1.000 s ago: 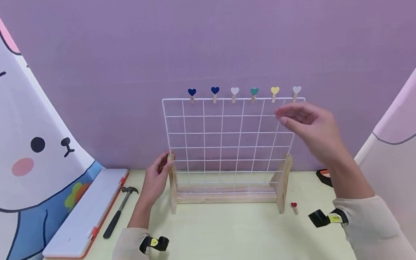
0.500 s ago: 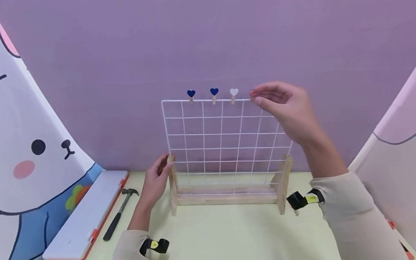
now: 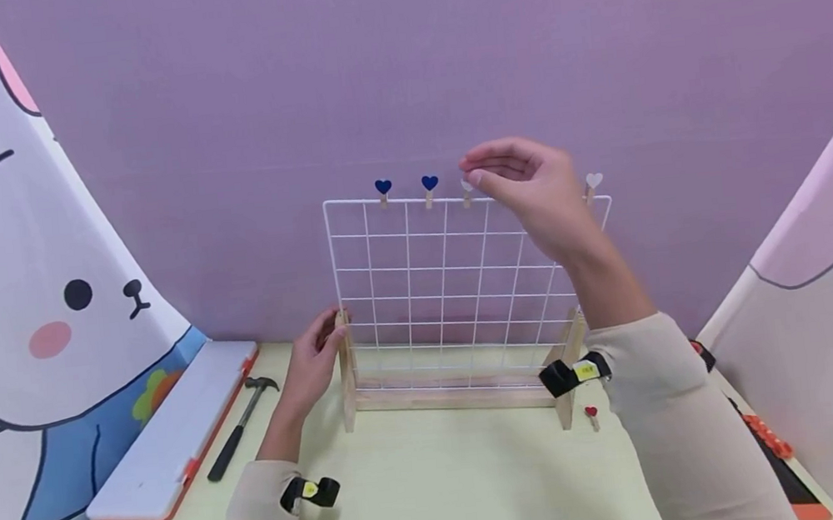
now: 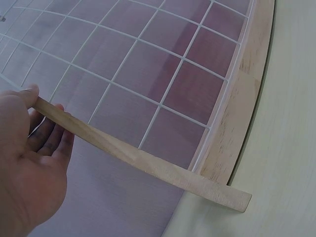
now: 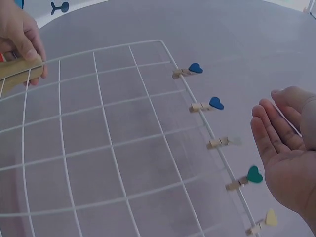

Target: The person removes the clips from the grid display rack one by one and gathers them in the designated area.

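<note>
A white wire grid [image 3: 426, 280] stands upright in a wooden stand [image 3: 445, 399]. My left hand [image 3: 313, 358] pinches the top of the stand's left upright [image 4: 123, 148], thumb on one side and fingers on the other. Along the grid's top wire sit heart clothespins: two blue ones [image 3: 429, 185], a white one [image 5: 224, 142], a green one [image 5: 242, 182], a yellow one [image 5: 264, 222], and another white one [image 3: 593, 182] at the right end. My right hand [image 3: 530, 186] hovers by the middle white clothespin with fingers loosely bent, holding nothing. It hides the green and yellow ones in the head view.
A red heart clothespin [image 3: 591, 416] lies on the table right of the stand. A hammer [image 3: 244, 427] and a white case with orange edges [image 3: 177, 434] lie at the left. Black and orange items [image 3: 773, 443] lie at the right edge, partly behind my sleeve.
My right hand has moved left and up along the top wire, from the right-end white clothespin to the middle white one. My left hand has kept its grip on the upright.
</note>
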Demonstrator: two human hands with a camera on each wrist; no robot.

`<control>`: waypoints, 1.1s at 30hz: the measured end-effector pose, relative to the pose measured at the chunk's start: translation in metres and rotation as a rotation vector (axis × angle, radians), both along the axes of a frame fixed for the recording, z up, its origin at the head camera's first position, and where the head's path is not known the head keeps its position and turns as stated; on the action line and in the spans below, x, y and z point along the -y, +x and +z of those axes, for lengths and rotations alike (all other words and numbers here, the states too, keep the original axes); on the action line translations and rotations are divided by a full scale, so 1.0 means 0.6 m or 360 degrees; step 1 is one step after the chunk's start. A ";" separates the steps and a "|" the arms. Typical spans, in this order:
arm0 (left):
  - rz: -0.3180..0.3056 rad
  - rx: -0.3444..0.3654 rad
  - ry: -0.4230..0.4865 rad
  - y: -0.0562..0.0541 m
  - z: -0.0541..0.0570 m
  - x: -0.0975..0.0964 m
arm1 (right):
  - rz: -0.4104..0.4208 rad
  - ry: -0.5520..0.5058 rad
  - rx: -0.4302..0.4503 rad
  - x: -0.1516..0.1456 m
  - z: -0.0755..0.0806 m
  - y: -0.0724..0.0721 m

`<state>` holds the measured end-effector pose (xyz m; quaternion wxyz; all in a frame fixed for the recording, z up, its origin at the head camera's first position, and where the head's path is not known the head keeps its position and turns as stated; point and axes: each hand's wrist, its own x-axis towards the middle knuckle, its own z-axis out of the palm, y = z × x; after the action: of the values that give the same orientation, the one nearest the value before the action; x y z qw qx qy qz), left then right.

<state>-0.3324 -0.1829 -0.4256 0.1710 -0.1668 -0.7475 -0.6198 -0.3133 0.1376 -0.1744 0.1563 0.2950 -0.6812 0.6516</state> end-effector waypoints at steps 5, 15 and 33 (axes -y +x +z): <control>0.0008 0.0016 0.0003 0.000 -0.001 0.003 | 0.0023 0.0008 -0.0010 0.028 0.011 -0.011; 0.0031 0.0047 0.0042 0.001 -0.004 -0.002 | 0.0015 0.0103 -0.0009 0.067 0.021 -0.028; 0.0032 0.0051 0.0059 0.000 -0.003 -0.004 | -0.0035 0.0223 0.0023 0.111 0.026 -0.053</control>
<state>-0.3323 -0.1808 -0.4273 0.1683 -0.1462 -0.7401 -0.6344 -0.3448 0.0710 -0.1586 0.1375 0.2929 -0.7294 0.6028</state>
